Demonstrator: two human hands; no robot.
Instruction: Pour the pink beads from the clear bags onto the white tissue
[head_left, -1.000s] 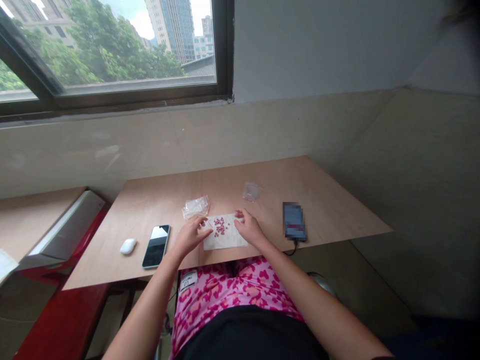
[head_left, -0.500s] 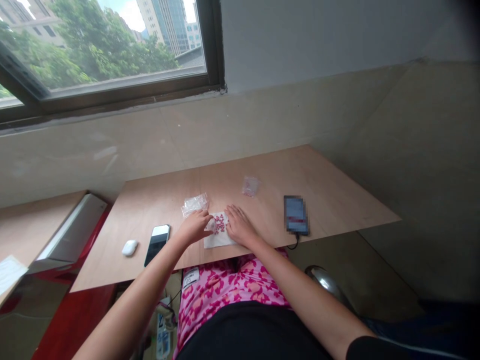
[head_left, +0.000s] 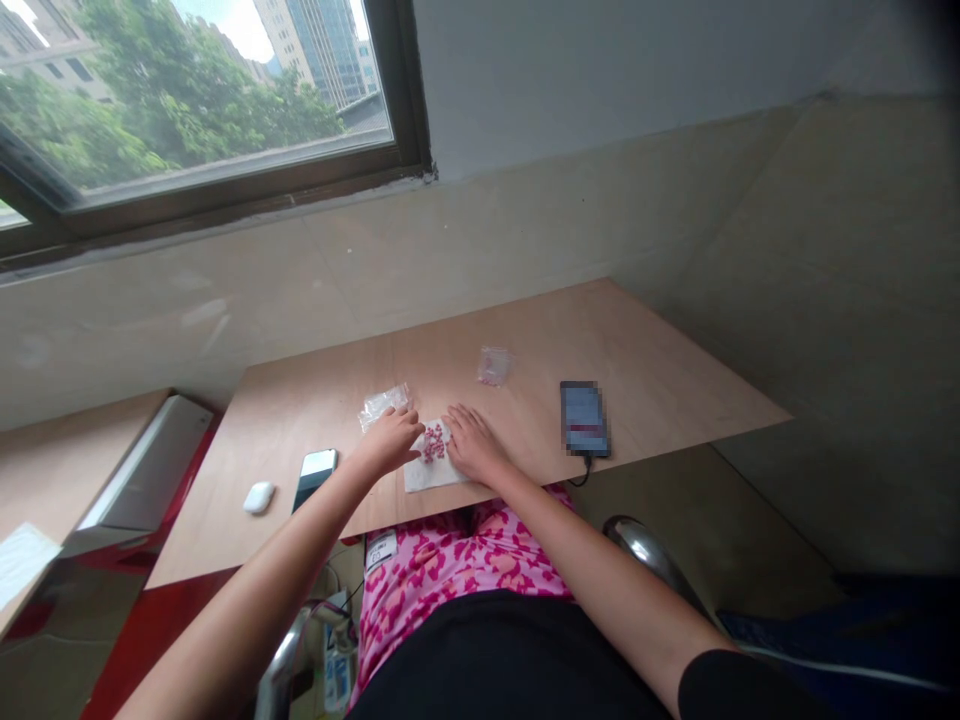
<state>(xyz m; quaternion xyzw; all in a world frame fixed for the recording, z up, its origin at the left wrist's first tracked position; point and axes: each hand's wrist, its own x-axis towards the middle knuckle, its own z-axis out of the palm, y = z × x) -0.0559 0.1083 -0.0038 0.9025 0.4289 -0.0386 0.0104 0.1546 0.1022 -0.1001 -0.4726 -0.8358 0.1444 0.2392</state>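
A pile of small red bead-like pieces [head_left: 434,443] lies on a white sheet [head_left: 431,478], which could be paper or cloth, near the table's front edge. My left hand [head_left: 391,440] hovers at the sheet's left side, its fingers bent and the thumb apart from them; nothing shows in its grasp. Flat across the sheet's right part rests my right hand [head_left: 474,447], fingers stretched out beside the red pieces. Just beyond my left hand is a clear plastic bag [head_left: 384,403], partly covered by its fingers.
Farther back lies a small clear bag [head_left: 493,366] with some red pieces. A phone [head_left: 586,418] with a cable is on the right. To the left are another phone [head_left: 315,475], partly behind my forearm, and a white earbud case [head_left: 259,497].
My left hand has shifted slightly, its fingers now over the clear bag's near edge. My right hand stays flat on the sheet. The whole view has tilted a little.
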